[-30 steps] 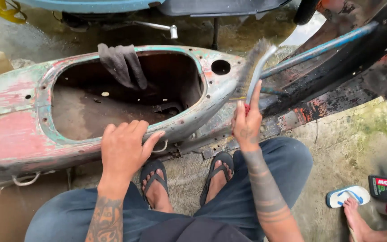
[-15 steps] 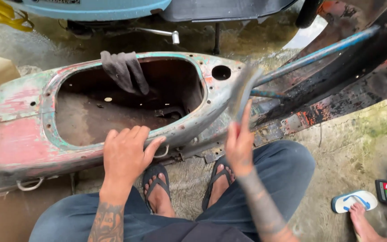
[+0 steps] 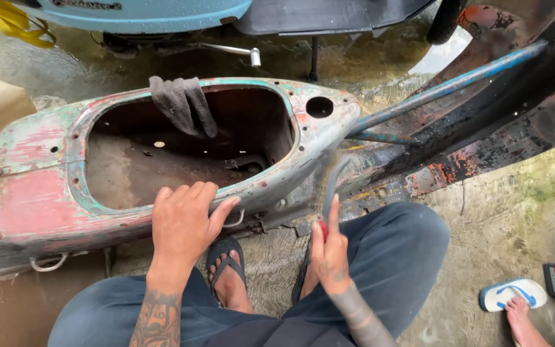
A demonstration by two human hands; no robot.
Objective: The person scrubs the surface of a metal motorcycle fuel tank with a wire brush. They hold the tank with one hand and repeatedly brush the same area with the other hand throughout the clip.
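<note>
An old scooter body shell (image 3: pixel 40 199), with worn red and teal paint and a large open cavity, lies on its side in front of me. My left hand (image 3: pixel 184 225) rests flat on its near rim, fingers spread. My right hand (image 3: pixel 330 254) grips the red handle of a wire brush (image 3: pixel 330 186), motion-blurred, against the shell's right end below a round hole (image 3: pixel 319 106). A dark grey rag (image 3: pixel 184 104) hangs over the far rim. I squat in blue trousers and sandals.
A blue metal tube (image 3: pixel 444 87) and rusty black frame parts (image 3: pixel 502 122) run up to the right. A light blue scooter (image 3: pixel 162 16) with a kick lever stands behind. Another person's foot in a white sandal (image 3: pixel 512 302) is at lower right. The concrete is wet.
My right hand has brought the brush down and left, from beside the blue tube to the shell's right end. My left hand has stayed on the rim.
</note>
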